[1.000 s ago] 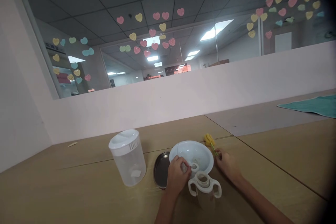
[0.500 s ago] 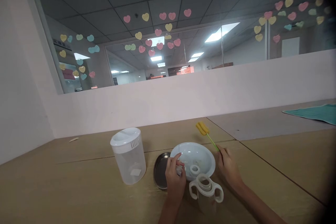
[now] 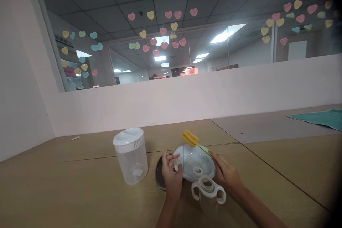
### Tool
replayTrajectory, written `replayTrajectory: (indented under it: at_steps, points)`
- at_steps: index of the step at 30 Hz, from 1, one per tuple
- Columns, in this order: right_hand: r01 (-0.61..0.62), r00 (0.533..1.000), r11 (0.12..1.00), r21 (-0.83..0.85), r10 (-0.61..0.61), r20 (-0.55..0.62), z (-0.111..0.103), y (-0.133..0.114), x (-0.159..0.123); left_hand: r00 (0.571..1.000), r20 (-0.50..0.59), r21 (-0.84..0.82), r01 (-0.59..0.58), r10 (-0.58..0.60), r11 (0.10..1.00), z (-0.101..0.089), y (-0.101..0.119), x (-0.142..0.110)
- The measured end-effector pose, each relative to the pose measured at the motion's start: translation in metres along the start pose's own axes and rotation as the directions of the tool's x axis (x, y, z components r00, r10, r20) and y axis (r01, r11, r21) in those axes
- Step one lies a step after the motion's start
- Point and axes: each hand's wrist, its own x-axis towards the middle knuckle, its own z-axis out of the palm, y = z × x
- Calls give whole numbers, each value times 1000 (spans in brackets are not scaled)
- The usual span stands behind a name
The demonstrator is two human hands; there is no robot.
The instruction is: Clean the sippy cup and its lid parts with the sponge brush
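My right hand (image 3: 227,172) grips the thin green handle of a yellow sponge bottle brush (image 3: 190,138), its head raised over the back rim of a white bowl (image 3: 211,165). To the left of the bowl, my left hand (image 3: 172,176) is curled around a small translucent piece (image 3: 176,164), mostly hidden by the fingers; its kind is unclear. Inside the bowl lies a white ring-shaped cap (image 3: 197,171). A clear baby bottle (image 3: 208,192) with two white handles stands upright and uncapped in front of the bowl.
Left of my hands stands a clear pitcher (image 3: 130,160) with a white lid. A dark metal tray (image 3: 159,174) lies partly behind my left hand. A teal cloth (image 3: 320,117) rests at the far right, and a white wall (image 3: 165,103) with a window rises behind the table.
The brush has swung left and its head now sits above the bowl, closer to my left hand. My left hand has shifted slightly left and turned, still holding the translucent piece.
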Motion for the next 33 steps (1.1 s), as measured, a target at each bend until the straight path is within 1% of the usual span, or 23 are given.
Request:
replayTrajectory:
  at_steps: [2, 4, 6, 8, 11, 14, 16, 18, 20, 22, 26, 29, 31, 33]
  points:
    - [110, 993, 993, 42, -108, -38, -5, -4, -1, 1000, 8, -52, 21, -20, 998, 0, 0, 1]
    - [207, 976, 975, 76, -200, -81, -9, -7, -1, 999, 20, -71, 39, -37, 997, 0, 1, 1]
    - [269, 960, 959, 88, -260, -105, -12, -10, 0, 998, 30, -80, 56, -54, 995, 1, 1, 0]
    - [291, 955, 952, 91, -284, -89, -15, -10, 2, 997, 42, -101, 63, -59, 993, 1, 0, -1]
    - [254, 965, 965, 62, -249, -75, -16, -8, 4, 997, 64, -135, 59, -51, 989, 1, -2, -1]
    - [135, 981, 991, 5, -133, -140, -17, -5, 4, 997, 75, -117, 28, -19, 993, -1, -4, 0]
    - [74, 981, 997, -11, -75, -177, -17, -3, 4, 997, 75, -58, -1, 5, 998, -3, -4, 0]
    - [73, 981, 997, -16, -75, -178, -17, -3, 4, 997, 72, 43, -24, 21, 999, -4, -3, -1]
    - [107, 980, 994, -24, -109, -163, -17, -3, 3, 997, 69, 151, -38, 28, 988, -6, -2, -3]
    - [139, 978, 990, -32, -142, -151, -16, -3, 4, 998, 61, 216, -41, 28, 976, -7, 0, -4]
    - [160, 976, 986, -37, -164, -145, -15, -2, 4, 1000, -12, 257, -6, 9, 966, -8, 3, -5]
    - [119, 984, 991, -55, -125, -125, -16, -1, 4, 996, -85, 271, 47, -25, 961, -9, 3, -4]
    - [72, 993, 995, -65, -78, -89, -15, -1, 3, 989, -130, 229, 100, -71, 968, -9, 1, -1]
    - [43, 999, 997, -57, -44, -27, -13, 0, 2, 977, -159, 129, 167, -146, 977, -9, -1, 2]
